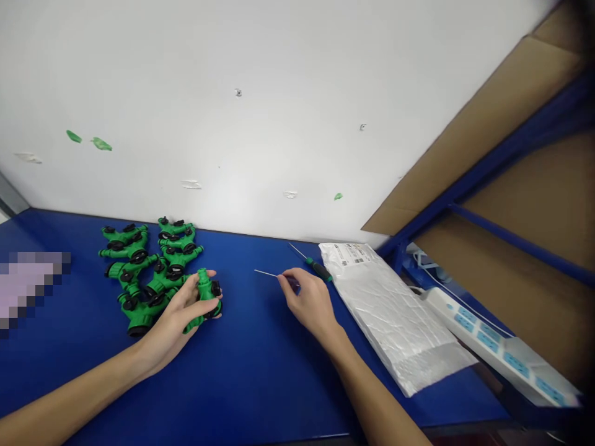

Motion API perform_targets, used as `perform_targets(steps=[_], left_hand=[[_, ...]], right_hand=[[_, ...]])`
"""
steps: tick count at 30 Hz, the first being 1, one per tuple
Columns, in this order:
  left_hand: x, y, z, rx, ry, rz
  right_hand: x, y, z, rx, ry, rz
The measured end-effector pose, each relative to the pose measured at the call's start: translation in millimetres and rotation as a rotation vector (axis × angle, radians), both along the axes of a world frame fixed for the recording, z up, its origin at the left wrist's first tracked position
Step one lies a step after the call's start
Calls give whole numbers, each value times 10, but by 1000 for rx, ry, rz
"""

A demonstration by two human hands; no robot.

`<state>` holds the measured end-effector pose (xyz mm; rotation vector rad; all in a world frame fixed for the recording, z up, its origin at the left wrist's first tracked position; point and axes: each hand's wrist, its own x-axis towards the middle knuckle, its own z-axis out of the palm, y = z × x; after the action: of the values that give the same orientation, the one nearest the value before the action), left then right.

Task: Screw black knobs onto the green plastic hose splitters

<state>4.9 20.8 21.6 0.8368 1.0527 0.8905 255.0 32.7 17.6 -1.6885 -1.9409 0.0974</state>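
Note:
My left hand (186,308) is closed around a green Y-shaped hose splitter (204,286) with a black valve knob, one of its ends pointing up. Between the thumb and fingers of my right hand (309,301) is a screwdriver (266,272); its thin metal shaft points left toward the splitter, apart from it, and most of its handle is hidden in my palm. Several more green hose splitters (139,313) with black knobs lie in two rough rows just left of my left hand. A second screwdriver (318,269), green and black, rests on the table beyond my right hand.
The blue table (242,384) meets a white wall (279,124) at the back. On the right lie a silver padded mailer (395,316) and a white power strip (497,347) below a blue metal frame (520,244). A blurred pinkish patch (28,285) is at the far left.

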Motion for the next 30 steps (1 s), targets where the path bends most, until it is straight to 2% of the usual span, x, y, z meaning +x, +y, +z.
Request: perform_targets(steps=[3,6,10,13,16,19,21,24,30], left_hand=[[-8,-9,-22,-29,-93,-12],[-10,4,-48,-53,-108,-21],[-30,31,-49,-39,-101,-19],[-47,47,-65,-49,-105,-22],[-50,52,-97,-57,-88,-21],[-46,46,-109,-27,-61,-9],[-46,42,-97,-18,-57,-19],[-49,42,-70,-44,-56,-29],[-59,42,-83,-72,-26,-23]], right_hand=[[40,128,-124,-64,-117,-44],[213,221,-105,-76,-147,-79],[889,211,73,-75,-143,-323],[1477,73,104,-200,-145,-452],[1827,-96,-18,-291,-139,-440],[1945,-202,-169,-265,-121,-463],[1998,-233,-205,-207,-89,-481],[2139,-294,-114,-86,-17,-510],[2406,-585,287,75,82,-550]])
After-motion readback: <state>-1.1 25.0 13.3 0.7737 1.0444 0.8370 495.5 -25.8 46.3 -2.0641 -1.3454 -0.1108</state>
